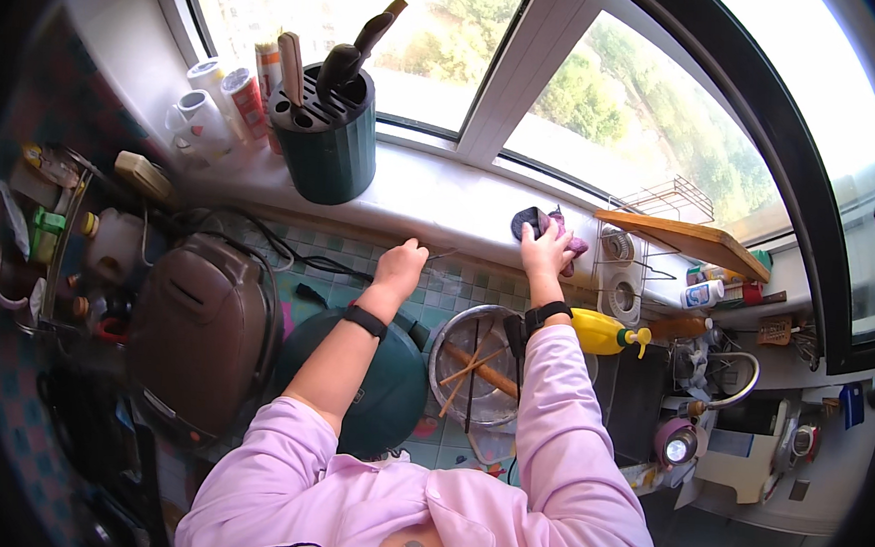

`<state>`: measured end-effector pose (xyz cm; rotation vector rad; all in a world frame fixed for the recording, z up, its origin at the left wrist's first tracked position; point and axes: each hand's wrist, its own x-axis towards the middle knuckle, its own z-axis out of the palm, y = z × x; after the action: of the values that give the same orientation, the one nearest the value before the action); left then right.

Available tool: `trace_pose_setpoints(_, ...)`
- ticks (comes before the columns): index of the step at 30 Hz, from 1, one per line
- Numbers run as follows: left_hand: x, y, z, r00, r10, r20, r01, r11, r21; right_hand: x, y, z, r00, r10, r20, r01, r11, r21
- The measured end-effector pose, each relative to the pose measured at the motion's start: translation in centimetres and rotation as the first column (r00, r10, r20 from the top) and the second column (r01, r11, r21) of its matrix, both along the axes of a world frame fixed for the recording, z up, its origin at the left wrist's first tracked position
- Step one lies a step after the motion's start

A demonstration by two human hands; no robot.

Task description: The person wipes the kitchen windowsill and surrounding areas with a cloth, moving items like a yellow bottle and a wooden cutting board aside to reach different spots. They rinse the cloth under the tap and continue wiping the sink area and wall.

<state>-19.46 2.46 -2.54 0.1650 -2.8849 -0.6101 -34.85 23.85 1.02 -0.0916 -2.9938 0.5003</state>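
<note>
On the white windowsill [450, 191], my right hand [546, 251] is closed on a crumpled purple-and-dark cloth [570, 253] near the wire rack. My left hand [402, 265] is at the sill's front edge, above the green tiles, its fingers curled around the end of a thin, dark object whose kind I cannot tell. A green knife block [328, 154] with several handles stands on the sill to the left. Below my hands is a metal bowl [442, 379] with chopsticks and a wooden stick [493, 376] in it.
A brown electric appliance [197, 334] and a round green lid [385, 391] lie on the left. A yellow pump bottle [603, 332] lies beside my right wrist, near the dark sink [629, 398]. A wooden board [680, 239] leans on the wire rack [599, 265]. Black cables [281, 249] run along the wall.
</note>
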Motion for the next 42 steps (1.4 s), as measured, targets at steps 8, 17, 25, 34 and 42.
trace_pose_setpoints(8,2.4,-8.4,7.6,0.340,0.627,-0.701,-0.444,0.764,0.468,1.3,-5.7,-0.8,0.748,0.651,-0.129,-0.652,0.757,0.044)
trace_pose_setpoints(17,-0.8,-15.7,8.6,0.585,0.775,-0.240,0.240,0.118,0.964,4.1,-7.4,-0.3,0.642,0.757,-0.122,-0.767,0.635,-0.097)
trace_pose_setpoints(25,-1.8,-14.0,6.6,0.695,0.710,-0.111,0.271,-0.116,0.955,3.4,-7.6,0.1,0.832,0.549,-0.079,-0.411,0.515,-0.753)
trace_pose_setpoints(34,-3.6,-8.9,6.0,0.832,0.508,-0.223,0.178,0.135,0.975,5.2,-6.2,1.6,0.852,0.524,0.002,-0.069,0.117,-0.991)
trace_pose_setpoints(42,-6.7,-0.8,5.1,0.842,0.333,-0.425,0.247,0.463,0.851,5.9,-2.7,2.9,0.986,0.164,0.012,0.006,0.039,-0.999)
